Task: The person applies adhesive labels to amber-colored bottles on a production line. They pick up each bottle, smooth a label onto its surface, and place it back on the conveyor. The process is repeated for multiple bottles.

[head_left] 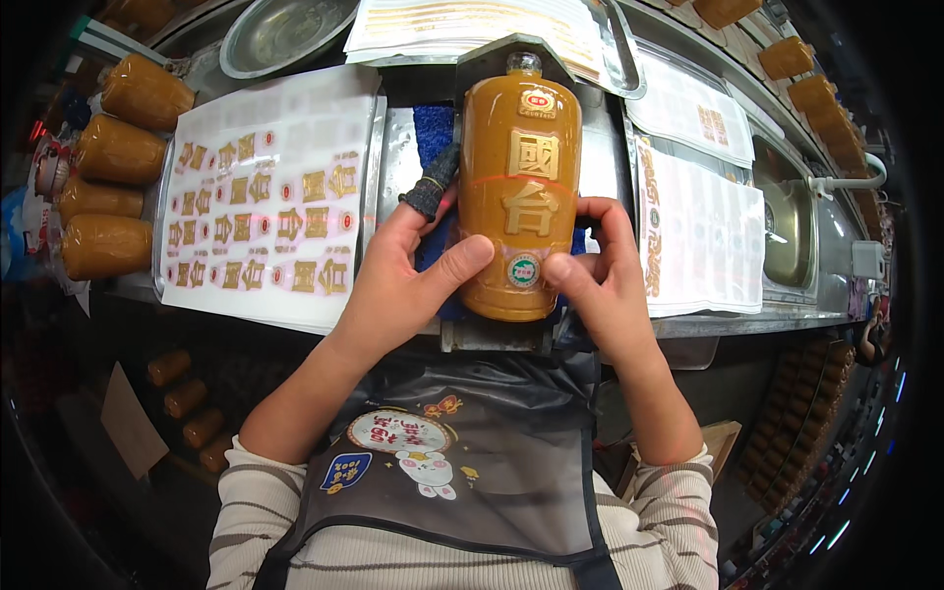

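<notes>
A mustard-brown ceramic bottle lies neck away from me in a metal cradle on the steel bench. It carries gold characters, a red round seal near the neck and a small round green-and-white sticker low on its body. My left hand grips the bottle's left side, thumb pressed on its lower body; the index finger wears a dark fabric cot. My right hand holds the right side, thumb beside the round sticker. A thin red laser line crosses the bottle's middle.
A white sheet of gold and red stickers lies in a tray at left. More label sheets lie at right, and another at the back. Several brown bottles lie stacked at far left, more at top right. A sink sits at right, a steel bowl at the back.
</notes>
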Demonstrator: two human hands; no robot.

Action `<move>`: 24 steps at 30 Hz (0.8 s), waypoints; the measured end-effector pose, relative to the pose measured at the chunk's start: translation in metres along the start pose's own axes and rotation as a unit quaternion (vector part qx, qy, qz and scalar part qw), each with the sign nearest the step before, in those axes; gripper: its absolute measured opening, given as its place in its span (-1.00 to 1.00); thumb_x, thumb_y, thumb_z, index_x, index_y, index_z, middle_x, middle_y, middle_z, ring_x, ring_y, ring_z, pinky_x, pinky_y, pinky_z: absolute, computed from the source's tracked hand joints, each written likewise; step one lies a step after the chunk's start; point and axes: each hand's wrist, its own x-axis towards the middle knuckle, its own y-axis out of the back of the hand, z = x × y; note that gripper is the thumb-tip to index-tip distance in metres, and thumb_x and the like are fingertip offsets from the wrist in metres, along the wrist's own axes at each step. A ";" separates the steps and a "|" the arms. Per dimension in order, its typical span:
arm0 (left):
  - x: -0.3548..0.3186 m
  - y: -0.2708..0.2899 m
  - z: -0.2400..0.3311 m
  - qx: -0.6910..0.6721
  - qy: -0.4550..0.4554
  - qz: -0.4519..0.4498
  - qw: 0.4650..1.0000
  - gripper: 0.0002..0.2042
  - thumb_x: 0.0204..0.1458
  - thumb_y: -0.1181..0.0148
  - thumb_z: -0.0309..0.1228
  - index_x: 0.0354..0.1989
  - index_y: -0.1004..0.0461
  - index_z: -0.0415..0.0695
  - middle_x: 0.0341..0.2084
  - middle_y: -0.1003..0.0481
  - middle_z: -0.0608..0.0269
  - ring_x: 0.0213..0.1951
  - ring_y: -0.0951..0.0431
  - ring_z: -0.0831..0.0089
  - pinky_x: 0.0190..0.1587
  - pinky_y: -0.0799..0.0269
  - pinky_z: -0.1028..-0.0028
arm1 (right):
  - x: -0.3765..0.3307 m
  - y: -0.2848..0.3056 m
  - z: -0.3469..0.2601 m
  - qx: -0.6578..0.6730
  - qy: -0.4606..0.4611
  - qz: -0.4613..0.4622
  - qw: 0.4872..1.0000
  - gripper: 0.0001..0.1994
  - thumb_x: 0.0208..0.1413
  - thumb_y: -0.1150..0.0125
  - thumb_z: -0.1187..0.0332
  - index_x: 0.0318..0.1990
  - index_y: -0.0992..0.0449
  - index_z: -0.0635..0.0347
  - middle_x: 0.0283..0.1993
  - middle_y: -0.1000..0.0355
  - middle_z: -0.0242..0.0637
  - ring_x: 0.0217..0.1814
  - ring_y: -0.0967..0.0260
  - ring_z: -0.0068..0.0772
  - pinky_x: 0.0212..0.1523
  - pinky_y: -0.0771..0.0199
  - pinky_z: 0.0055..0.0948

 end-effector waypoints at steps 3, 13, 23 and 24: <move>-0.003 -0.004 -0.003 0.047 -0.023 0.009 0.999 -0.32 0.10 -0.38 -0.32 0.34 -0.21 -0.31 0.18 -0.39 0.07 0.22 -0.36 0.40 0.29 -0.24 0.38 | 0.001 0.005 0.008 0.022 0.000 -0.005 1.000 -0.46 0.12 -0.38 0.22 0.12 -0.25 0.27 -0.21 -0.49 -0.27 -0.45 -0.37 -0.75 -0.42 -0.33 -0.74; -0.003 -0.010 0.003 0.035 -0.012 0.028 0.999 -0.32 0.04 -0.43 -0.34 0.30 -0.25 -0.30 0.12 -0.43 0.11 0.16 -0.40 0.42 0.22 -0.31 0.39 | 0.002 0.006 0.010 0.044 0.001 -0.017 0.999 -0.45 0.14 -0.37 0.24 0.16 -0.23 0.25 -0.24 -0.50 -0.31 -0.43 -0.38 -0.76 -0.40 -0.33 -0.76; -0.001 -0.012 0.000 0.038 -0.022 0.012 0.999 -0.31 -0.01 -0.45 -0.36 0.28 -0.25 -0.29 0.10 -0.43 0.12 0.14 -0.41 0.41 0.21 -0.32 0.40 | 0.005 0.018 0.017 0.033 0.024 -0.059 0.997 -0.48 0.18 -0.34 0.30 0.19 -0.24 0.29 -0.10 -0.44 -0.31 -0.37 -0.42 -0.75 -0.36 -0.39 -0.75; 0.000 -0.012 -0.001 0.037 -0.025 0.009 0.999 -0.30 -0.01 -0.45 -0.36 0.29 -0.24 -0.30 0.11 -0.43 0.12 0.14 -0.42 0.41 0.21 -0.32 0.40 | 0.005 0.018 0.017 0.060 0.021 -0.056 0.996 -0.49 0.19 -0.31 0.34 0.20 -0.24 0.29 -0.06 -0.43 -0.30 -0.34 -0.43 -0.74 -0.33 -0.40 -0.74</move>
